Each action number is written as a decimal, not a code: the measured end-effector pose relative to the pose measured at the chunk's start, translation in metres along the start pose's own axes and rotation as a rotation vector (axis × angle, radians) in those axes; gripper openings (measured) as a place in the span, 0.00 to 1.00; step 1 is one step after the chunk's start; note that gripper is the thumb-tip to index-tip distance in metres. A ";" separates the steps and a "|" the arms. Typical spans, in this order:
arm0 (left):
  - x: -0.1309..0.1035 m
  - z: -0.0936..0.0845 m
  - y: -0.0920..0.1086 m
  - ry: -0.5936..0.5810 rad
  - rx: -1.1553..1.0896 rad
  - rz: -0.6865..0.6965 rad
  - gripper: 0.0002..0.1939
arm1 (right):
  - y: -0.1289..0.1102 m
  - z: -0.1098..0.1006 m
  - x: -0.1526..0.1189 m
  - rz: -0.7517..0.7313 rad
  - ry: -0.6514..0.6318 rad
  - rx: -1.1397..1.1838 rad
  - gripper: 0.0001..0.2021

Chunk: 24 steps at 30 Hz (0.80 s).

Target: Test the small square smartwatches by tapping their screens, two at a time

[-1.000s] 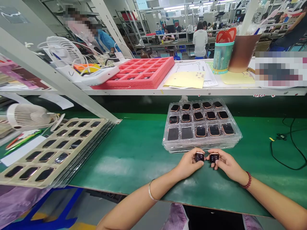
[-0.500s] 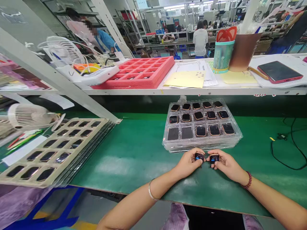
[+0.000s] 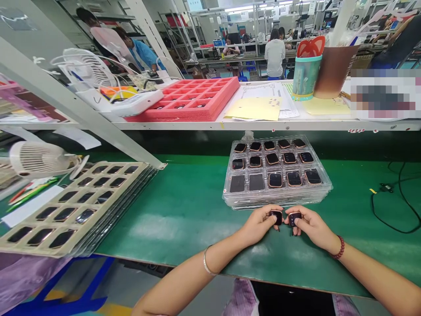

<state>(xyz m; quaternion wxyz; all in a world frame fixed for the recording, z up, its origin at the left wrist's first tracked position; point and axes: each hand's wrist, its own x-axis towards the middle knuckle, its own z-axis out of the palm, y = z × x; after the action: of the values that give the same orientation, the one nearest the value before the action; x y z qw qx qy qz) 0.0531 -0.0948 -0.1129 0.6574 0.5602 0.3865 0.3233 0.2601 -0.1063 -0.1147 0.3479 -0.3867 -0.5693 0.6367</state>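
Observation:
My left hand (image 3: 261, 224) is closed on a smartwatch body (image 3: 276, 217) with a dark screen and gold-toned rim, its thumb on the glass. A similar smartwatch body (image 3: 294, 218) sits in the closed fingers of my right hand (image 3: 307, 223), its thumb at the screen's lower edge. Both watches are held side by side, a little apart, above the green bench (image 3: 190, 210). Just beyond them stands a stack of clear plastic trays (image 3: 279, 196). Watches fill most pockets of its top tray; the two front left pockets hold no watch.
On the left lies a stack of beige-topped trays (image 3: 74, 192) with dark-screened pieces, near a white fan (image 3: 37, 159). A black cable (image 3: 394, 226) rests at right. The shelf (image 3: 197, 126) above carries a red foam tray (image 3: 194, 115), papers and a teal cup (image 3: 306, 79).
Both watch screens showed lit content with blue spots; now they look mostly dark. My thumbs have shifted slightly on the watches. The hands stay in nearly the same place.

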 end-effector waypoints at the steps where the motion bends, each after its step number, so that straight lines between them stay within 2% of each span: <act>1: 0.000 -0.001 0.000 -0.002 0.016 -0.007 0.18 | 0.000 0.000 0.000 -0.004 -0.002 0.009 0.13; 5: 0.001 -0.001 0.001 0.011 0.017 -0.007 0.17 | 0.000 0.000 0.000 -0.006 0.016 -0.002 0.12; 10: 0.001 0.003 0.003 0.009 -0.027 0.004 0.19 | 0.001 0.001 0.000 0.023 0.016 -0.034 0.16; 16: -0.001 0.001 0.009 0.001 0.029 -0.006 0.13 | -0.005 0.000 -0.001 0.002 0.009 -0.041 0.12; 24: 0.000 0.001 0.009 0.007 0.029 -0.016 0.11 | -0.007 0.002 0.000 0.013 0.003 -0.048 0.13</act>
<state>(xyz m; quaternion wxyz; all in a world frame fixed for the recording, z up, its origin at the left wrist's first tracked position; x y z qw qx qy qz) 0.0538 -0.0941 -0.1042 0.6505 0.5655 0.3980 0.3142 0.2585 -0.1063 -0.1081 0.3353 -0.3995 -0.5815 0.6244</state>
